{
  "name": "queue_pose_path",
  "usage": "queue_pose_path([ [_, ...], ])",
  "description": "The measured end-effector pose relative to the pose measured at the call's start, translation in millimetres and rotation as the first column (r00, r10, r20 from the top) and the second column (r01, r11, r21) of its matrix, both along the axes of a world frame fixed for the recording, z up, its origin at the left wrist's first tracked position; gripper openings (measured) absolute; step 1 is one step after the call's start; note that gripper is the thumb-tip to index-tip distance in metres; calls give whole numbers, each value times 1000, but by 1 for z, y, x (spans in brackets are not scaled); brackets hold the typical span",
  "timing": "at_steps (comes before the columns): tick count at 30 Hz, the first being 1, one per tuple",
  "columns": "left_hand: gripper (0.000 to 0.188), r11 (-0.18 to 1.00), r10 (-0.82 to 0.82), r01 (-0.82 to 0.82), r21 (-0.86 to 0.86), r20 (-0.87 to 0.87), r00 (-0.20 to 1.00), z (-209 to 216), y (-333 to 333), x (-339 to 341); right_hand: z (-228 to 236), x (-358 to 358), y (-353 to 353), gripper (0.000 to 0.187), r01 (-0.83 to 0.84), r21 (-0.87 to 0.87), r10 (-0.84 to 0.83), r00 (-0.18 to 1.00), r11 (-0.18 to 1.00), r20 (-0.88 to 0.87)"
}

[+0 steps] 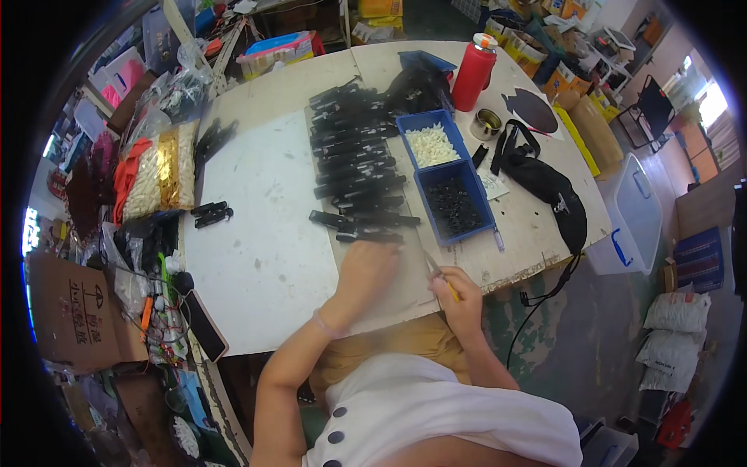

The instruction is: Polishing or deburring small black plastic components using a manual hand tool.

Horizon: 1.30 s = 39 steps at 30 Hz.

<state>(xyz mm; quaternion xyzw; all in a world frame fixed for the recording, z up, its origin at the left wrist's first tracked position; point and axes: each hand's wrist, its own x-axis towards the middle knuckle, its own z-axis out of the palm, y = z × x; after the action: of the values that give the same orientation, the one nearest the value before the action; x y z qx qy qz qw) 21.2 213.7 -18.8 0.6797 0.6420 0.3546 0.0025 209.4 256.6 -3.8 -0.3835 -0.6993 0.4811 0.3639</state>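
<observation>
Several slim black parts [354, 167] lie side by side in a long column on the white table. My left hand [368, 271] reaches to the nearest part [381, 237] in that column; its fingers are blurred, so I cannot make out whether they grip it. In my right hand [461, 302], closed near the table's front edge, is a slim tool with a yellow handle and a pointed metal tip [433, 265]. Right of the column, one blue bin [400, 124] contains small white pieces, and another blue bin [492, 212] contains small black pieces.
Farther right are a red flask [474, 74], a metal cup [486, 123] and a black pouch with a strap [545, 179]. Two small black parts [212, 215] lie by the left edge, near a bulging bag of pale pieces [165, 171]. A phone [205, 324] rests at lower left.
</observation>
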Motion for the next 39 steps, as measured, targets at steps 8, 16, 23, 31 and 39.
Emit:
queue_pose_path([
  [8,22,967,250,-202,-153,448,858,12,-39,10,-9,-27,-6,22,-203,-17,203,960,979,191],
  [16,18,958,284,-281,-46,74,956,22,-61,-1,-10,-37,-19,14,-284,266,229,949,921,218],
  [23,28,746,478,444,-496,863,161,65,-153,-14,-23,-35,-48,20,-556,509,608,790,657,80],
  [31,37,393,216,-14,-920,78,973,-7,-236,-53,-18,-50,-49,18,-568,334,579,812,752,76],
  [39,24,986,53,-13,-167,239,970,24,-61,-50,5,-26,-25,12,-353,57,350,935,934,55],
])
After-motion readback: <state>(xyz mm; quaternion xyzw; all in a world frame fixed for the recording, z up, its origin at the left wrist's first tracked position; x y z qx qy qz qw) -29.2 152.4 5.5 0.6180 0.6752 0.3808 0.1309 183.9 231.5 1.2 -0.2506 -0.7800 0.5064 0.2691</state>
